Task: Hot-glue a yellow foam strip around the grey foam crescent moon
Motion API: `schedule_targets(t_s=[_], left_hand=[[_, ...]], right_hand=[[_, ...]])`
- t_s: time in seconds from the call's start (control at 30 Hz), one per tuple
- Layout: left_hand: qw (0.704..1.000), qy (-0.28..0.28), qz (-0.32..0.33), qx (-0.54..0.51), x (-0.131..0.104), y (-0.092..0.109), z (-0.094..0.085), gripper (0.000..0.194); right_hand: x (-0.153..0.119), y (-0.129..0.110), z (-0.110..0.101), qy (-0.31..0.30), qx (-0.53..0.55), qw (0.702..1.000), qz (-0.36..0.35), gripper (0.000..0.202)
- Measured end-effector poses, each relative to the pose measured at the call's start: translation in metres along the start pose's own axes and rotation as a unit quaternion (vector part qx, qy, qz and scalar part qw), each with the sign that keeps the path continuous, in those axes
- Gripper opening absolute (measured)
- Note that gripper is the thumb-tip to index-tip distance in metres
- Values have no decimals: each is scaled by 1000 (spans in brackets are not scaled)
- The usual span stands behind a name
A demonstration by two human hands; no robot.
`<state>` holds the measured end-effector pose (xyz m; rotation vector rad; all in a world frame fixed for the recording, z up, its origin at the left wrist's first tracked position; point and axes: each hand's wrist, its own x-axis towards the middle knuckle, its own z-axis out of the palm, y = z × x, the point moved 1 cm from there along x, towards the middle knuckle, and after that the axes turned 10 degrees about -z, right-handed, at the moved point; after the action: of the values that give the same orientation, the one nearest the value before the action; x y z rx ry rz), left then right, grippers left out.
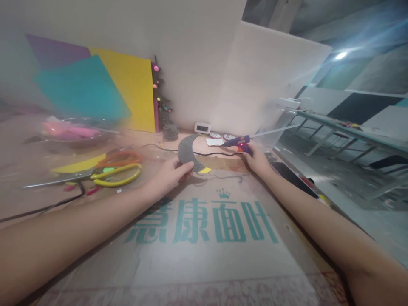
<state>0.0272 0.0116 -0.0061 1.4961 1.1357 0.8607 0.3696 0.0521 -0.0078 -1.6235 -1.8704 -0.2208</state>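
Observation:
My left hand is closed on a grey crescent-shaped piece, thumb on its front, with a bit of yellow showing at the lower tip. Over on the right, my right hand grips a dark blue hot glue gun by its handle. A small red light glows on the gun, and a pale glue stick sticks out from its back end. The gun's nozzle points left, over a small white card. Some fingers of both hands are hidden.
Yellow-handled scissors and orange-handled scissors lie at left by a yellow scrap. Behind them is a bowl of pink items. Coloured sheets lean on the wall near a white digital clock. A black cord crosses the table.

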Motion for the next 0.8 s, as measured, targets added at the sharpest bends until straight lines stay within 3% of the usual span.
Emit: schedule_targets(t_s=[0.23,0.53,0.8], left_hand=[[1000,-8,9,2,-1,1,1,29],[1000,-11,5,24,0,2,2,28],[999,-17,4,48,-2,1,1,31]], right_hand=[[1,3,1,32,2,999,5,49],[4,1,4,2,-3,1000,-27,48],[-2,-3,2,26,8,998,-60,44]])
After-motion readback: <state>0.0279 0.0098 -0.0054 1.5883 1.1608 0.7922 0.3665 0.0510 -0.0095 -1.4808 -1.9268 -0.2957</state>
